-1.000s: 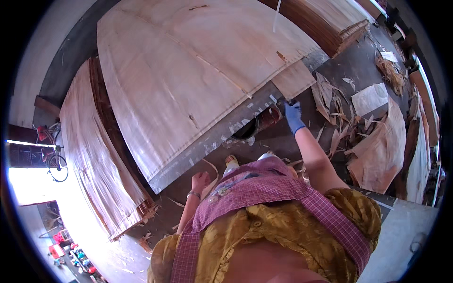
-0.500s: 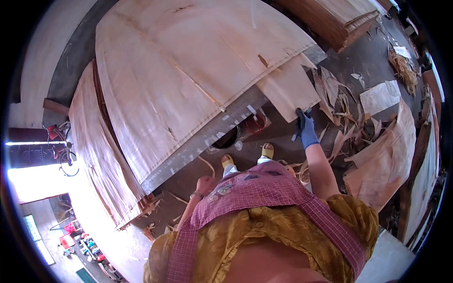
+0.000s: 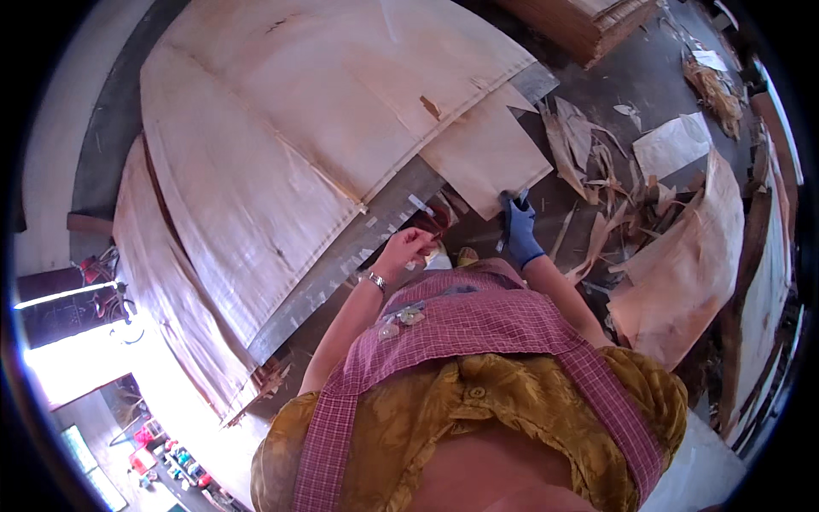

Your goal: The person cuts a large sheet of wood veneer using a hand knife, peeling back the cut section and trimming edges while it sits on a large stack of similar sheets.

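Observation:
My right hand, in a blue glove, is closed at the near corner of a narrow piece of wood veneer. The far end of that piece lies against the front edge of a large veneer sheet spread over the table. My bare left hand, with a bracelet at the wrist, is held in front of my apron near the taped grey table edge. Its fingers are pressed together, and I cannot make out whether anything is in them.
Torn veneer scraps litter the floor at the right, beside a pale flat sheet and a larger bent veneer piece. A thick veneer stack stands at the far right. More sheets hang along the table's left side.
My left hand has moved from beside my waist forward and right, toward the table edge. The right hand stays at the veneer piece's corner. The whole view has shifted slightly.

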A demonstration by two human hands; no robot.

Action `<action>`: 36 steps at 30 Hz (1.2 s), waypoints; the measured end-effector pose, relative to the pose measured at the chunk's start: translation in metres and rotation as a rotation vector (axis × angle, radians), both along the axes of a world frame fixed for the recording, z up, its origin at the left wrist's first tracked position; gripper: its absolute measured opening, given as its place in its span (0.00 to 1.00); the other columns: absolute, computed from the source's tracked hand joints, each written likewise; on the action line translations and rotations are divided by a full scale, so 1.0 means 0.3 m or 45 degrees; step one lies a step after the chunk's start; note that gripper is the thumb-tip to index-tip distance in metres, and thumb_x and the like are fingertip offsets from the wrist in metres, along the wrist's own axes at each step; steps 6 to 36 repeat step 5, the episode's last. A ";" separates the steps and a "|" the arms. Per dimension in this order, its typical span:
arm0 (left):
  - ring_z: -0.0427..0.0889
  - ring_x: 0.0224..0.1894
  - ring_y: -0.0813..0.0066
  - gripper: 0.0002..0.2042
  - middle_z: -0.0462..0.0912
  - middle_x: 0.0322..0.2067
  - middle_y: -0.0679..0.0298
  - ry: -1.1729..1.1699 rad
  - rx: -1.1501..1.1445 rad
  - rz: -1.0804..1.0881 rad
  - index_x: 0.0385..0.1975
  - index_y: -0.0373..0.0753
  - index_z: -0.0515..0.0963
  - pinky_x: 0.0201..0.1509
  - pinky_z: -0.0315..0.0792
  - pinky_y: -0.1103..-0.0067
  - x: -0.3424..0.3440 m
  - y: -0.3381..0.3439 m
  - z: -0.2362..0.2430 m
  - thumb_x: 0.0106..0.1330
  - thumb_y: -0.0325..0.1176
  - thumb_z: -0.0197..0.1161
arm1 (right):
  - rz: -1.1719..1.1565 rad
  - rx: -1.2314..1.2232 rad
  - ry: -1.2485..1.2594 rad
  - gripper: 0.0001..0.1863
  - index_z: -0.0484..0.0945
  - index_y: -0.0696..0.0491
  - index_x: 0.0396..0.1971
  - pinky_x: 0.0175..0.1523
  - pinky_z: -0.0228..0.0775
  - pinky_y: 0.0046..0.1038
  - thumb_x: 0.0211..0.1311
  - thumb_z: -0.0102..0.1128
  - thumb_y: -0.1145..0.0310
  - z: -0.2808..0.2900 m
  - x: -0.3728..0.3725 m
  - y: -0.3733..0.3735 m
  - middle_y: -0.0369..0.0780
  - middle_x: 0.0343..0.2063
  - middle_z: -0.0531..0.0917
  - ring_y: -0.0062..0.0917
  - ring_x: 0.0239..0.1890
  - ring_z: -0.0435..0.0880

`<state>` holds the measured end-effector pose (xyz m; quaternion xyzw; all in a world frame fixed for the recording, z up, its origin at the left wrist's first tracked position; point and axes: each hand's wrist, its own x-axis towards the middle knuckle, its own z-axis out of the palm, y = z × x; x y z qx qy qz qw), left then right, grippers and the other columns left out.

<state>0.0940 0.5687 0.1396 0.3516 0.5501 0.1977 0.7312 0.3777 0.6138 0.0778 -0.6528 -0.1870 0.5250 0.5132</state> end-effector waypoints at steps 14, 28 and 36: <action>0.79 0.45 0.74 0.21 0.78 0.46 0.65 -0.248 -0.319 0.153 0.51 0.46 0.71 0.46 0.74 0.75 0.119 0.219 -0.004 0.64 0.51 0.60 | 0.034 0.007 -0.005 0.13 0.77 0.49 0.38 0.16 0.58 0.20 0.57 0.67 0.59 0.092 0.030 0.019 0.32 0.14 0.75 0.17 0.11 0.69; 0.79 0.45 0.74 0.21 0.78 0.46 0.65 -0.248 -0.319 0.153 0.51 0.46 0.71 0.46 0.74 0.75 0.119 0.219 -0.004 0.64 0.51 0.60 | 0.034 0.007 -0.005 0.13 0.77 0.49 0.38 0.16 0.58 0.20 0.57 0.67 0.59 0.092 0.030 0.019 0.32 0.14 0.75 0.17 0.11 0.69; 0.79 0.45 0.74 0.21 0.78 0.46 0.65 -0.248 -0.319 0.153 0.51 0.46 0.71 0.46 0.74 0.75 0.119 0.219 -0.004 0.64 0.51 0.60 | 0.034 0.007 -0.005 0.13 0.77 0.49 0.38 0.16 0.58 0.20 0.57 0.67 0.59 0.092 0.030 0.019 0.32 0.14 0.75 0.17 0.11 0.69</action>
